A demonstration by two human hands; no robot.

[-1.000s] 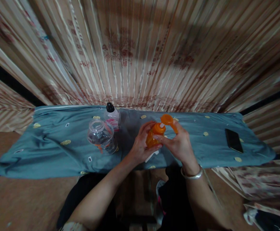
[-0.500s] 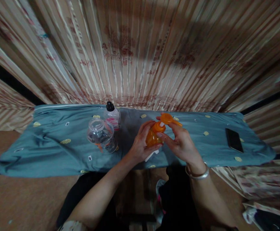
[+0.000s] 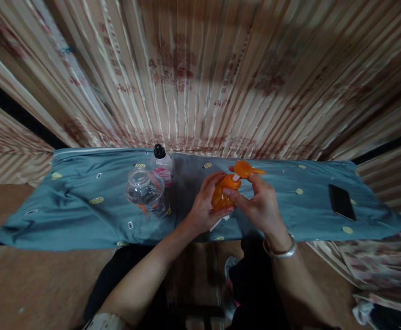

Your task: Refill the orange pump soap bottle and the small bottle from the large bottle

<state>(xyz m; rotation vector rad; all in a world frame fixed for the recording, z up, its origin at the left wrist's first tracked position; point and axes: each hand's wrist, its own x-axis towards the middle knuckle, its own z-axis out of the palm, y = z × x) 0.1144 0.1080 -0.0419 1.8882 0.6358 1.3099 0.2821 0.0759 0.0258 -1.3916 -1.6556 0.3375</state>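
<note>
An orange see-through pump bottle (image 3: pixel 220 200) is held above the table, tilted slightly to the right. My left hand (image 3: pixel 201 207) wraps around its body from the left. At the neck, the thumb of my right hand (image 3: pixel 263 207) presses the orange collar, while its other fingers reach behind the orange pump head (image 3: pixel 243 169). A short white stem shows between collar and pump head. Below my hands lies a small white object (image 3: pixel 219 223), partly hidden, whose kind I cannot make out.
To the left stand a clear, open-topped plastic bottle (image 3: pixel 146 192) and a clear bottle with a black cap (image 3: pixel 163 166). A black phone (image 3: pixel 341 202) lies at the right. The blue patterned cloth (image 3: pixel 73 215) covers the narrow table, backed by a striped curtain (image 3: pixel 200 68).
The pump head stands slightly higher off the collar, with more of the white stem showing. Both hands keep their places on the bottle. The whole view has shifted a little.
</note>
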